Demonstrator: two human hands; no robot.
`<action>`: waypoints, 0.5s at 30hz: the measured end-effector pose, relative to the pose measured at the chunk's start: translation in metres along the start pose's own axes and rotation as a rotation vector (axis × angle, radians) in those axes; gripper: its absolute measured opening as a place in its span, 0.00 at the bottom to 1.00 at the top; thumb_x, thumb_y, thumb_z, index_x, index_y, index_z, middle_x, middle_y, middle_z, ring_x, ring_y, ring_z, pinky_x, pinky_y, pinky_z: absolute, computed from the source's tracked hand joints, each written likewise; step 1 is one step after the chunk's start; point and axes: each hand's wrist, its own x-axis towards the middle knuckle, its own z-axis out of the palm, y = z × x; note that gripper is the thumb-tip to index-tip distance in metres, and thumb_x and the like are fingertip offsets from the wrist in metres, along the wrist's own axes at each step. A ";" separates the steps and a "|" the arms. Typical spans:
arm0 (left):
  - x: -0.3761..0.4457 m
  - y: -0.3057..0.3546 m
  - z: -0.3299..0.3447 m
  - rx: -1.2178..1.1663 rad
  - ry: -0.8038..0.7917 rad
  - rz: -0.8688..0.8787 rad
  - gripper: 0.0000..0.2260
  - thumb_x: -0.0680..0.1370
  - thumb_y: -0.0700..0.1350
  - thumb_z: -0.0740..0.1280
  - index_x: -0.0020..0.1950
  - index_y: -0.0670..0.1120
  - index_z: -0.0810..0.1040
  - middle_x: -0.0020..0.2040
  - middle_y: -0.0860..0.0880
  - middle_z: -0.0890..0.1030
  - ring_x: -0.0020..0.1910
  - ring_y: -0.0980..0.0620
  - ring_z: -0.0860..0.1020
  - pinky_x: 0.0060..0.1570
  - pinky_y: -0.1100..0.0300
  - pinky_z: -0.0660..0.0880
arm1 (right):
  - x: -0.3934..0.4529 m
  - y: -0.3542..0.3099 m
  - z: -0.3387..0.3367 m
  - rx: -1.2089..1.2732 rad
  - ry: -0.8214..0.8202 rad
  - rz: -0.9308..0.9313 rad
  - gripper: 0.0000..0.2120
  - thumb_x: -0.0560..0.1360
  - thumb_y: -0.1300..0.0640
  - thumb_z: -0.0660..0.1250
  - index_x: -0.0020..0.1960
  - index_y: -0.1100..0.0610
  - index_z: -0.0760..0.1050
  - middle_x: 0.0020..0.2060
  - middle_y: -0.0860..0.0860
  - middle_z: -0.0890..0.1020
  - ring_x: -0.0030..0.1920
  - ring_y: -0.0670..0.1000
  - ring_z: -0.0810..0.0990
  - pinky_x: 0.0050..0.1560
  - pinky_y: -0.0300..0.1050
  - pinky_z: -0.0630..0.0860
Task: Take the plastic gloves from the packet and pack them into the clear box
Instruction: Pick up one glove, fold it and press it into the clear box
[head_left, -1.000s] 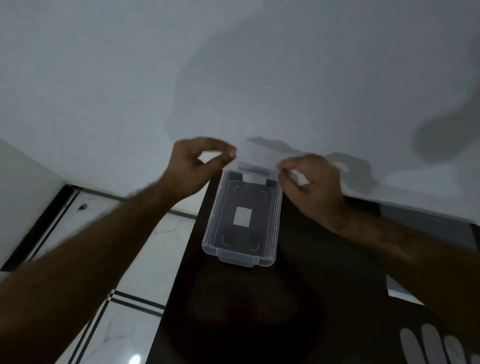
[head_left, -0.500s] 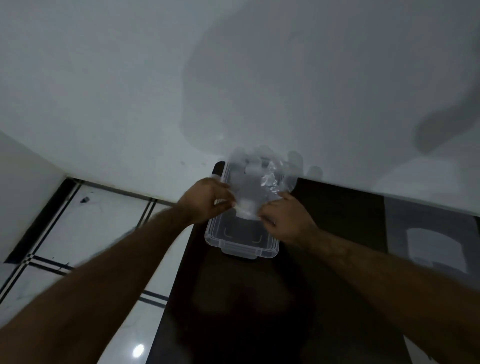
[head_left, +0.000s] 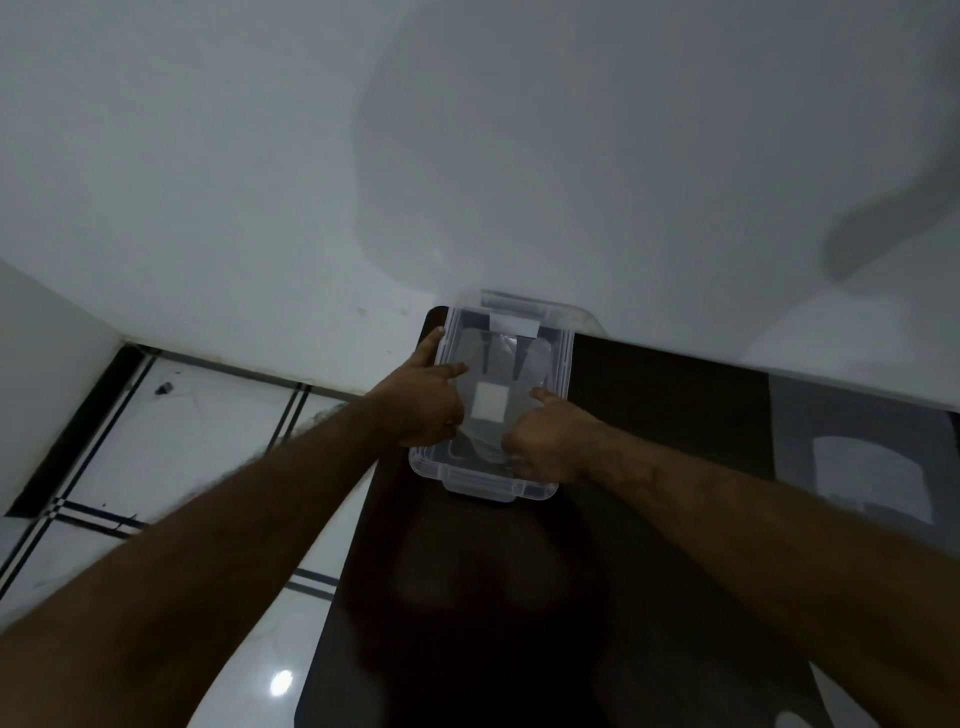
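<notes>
The clear box (head_left: 565, 358) stands on the dark table (head_left: 675, 415) against the wall, with a white square label showing through its bottom. A see-through plastic glove (head_left: 501, 351) lies spread flat inside it, fingers toward the wall. My left hand (head_left: 423, 402) is at the box's left side, thumb outside along the rim, index finger reaching in, other fingers curled at the glove's near end. My right hand (head_left: 550, 441) is inside the near right corner, thumb out, fingers curled down on the glove's cuff end.
A clear lid-like piece (head_left: 524, 304) stands behind the box at the wall. A grey flat patch with a paler shape (head_left: 857, 467) lies on the table's right side. White tiled floor (head_left: 182, 441) drops away left of the table edge.
Both hands came down from above the box, bringing the glove with them. The glove, crumpled over the box half a second ago, now lies flat inside it.
</notes>
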 end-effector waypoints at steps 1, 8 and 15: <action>-0.001 0.002 -0.004 0.010 -0.013 0.010 0.16 0.82 0.64 0.66 0.65 0.59 0.84 0.70 0.57 0.82 0.86 0.46 0.58 0.78 0.27 0.31 | 0.002 0.000 -0.002 0.007 -0.022 -0.010 0.18 0.83 0.41 0.62 0.65 0.49 0.81 0.59 0.48 0.85 0.66 0.52 0.80 0.82 0.64 0.55; 0.001 0.007 -0.002 0.081 -0.062 0.079 0.28 0.85 0.69 0.51 0.62 0.58 0.86 0.66 0.56 0.85 0.85 0.44 0.60 0.76 0.27 0.29 | 0.019 0.001 -0.008 -0.052 0.061 -0.009 0.12 0.81 0.45 0.67 0.59 0.49 0.82 0.51 0.49 0.85 0.55 0.54 0.84 0.71 0.60 0.71; 0.008 0.017 -0.009 0.074 -0.135 0.099 0.23 0.86 0.64 0.54 0.62 0.56 0.86 0.62 0.54 0.86 0.81 0.46 0.68 0.78 0.27 0.34 | 0.030 -0.005 -0.014 -0.111 0.025 0.079 0.16 0.81 0.43 0.69 0.64 0.49 0.80 0.57 0.51 0.83 0.61 0.56 0.81 0.71 0.62 0.71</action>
